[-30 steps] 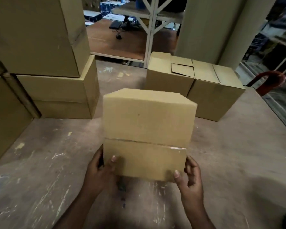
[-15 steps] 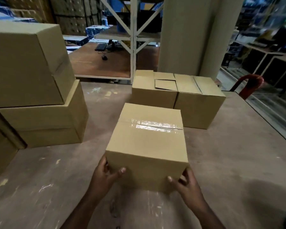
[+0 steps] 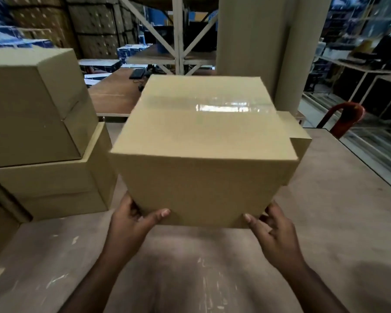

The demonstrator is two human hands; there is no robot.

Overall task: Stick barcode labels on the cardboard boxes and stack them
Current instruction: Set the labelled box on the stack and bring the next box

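Though held by both hands (image 3: 131, 224), taped box (image 3: 203, 159) level.

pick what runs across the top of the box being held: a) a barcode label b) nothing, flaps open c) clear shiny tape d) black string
c: a glossy strip of clear tape catches the light across the top of the box, which the left hand and right hand grip at its lower corners; no label shows on the faces in view.
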